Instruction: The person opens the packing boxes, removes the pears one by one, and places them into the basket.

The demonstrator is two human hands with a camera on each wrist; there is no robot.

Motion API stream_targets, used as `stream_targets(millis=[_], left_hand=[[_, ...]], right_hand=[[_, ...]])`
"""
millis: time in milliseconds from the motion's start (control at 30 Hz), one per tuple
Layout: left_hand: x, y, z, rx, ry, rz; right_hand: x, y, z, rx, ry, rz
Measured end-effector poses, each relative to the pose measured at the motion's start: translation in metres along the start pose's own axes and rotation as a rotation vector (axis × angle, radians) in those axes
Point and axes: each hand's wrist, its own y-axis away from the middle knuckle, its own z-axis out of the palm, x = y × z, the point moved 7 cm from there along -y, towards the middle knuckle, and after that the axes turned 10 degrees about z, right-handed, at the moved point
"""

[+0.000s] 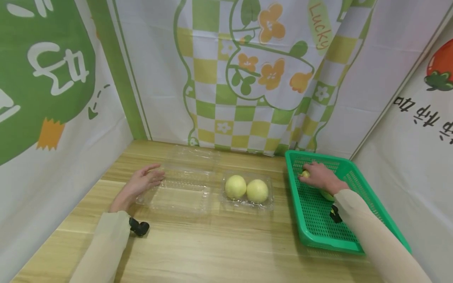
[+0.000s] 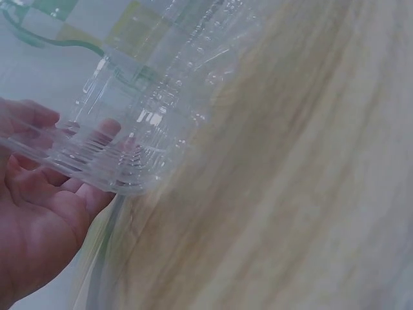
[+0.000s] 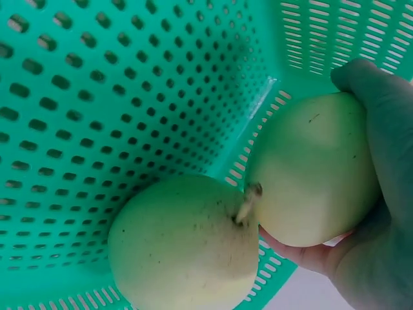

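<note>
My right hand reaches into the green basket and grips a pale yellow-green melon, fingers and thumb curled about its sides. Beside that one, a second melon with a short stem lies in the basket; the head view shows it partly hidden by my forearm. At the left, my left hand is at the side of an open clear plastic box, its fingers loosely extended. The left wrist view shows those fingers through the clear plastic; whether they touch it I cannot tell.
A smaller clear plastic box with two melons stands between the open box and the basket. All rest on a wooden table. Printed curtains rise behind the table and along both sides.
</note>
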Motion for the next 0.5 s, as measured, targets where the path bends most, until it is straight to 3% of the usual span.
stream_targets(millis=[500], left_hand=[[0.004, 0.002, -0.002, 0.011, 0.03, 0.002]], right_hand=[[-0.009, 0.0, 0.017, -0.127, 0.09, -0.03]])
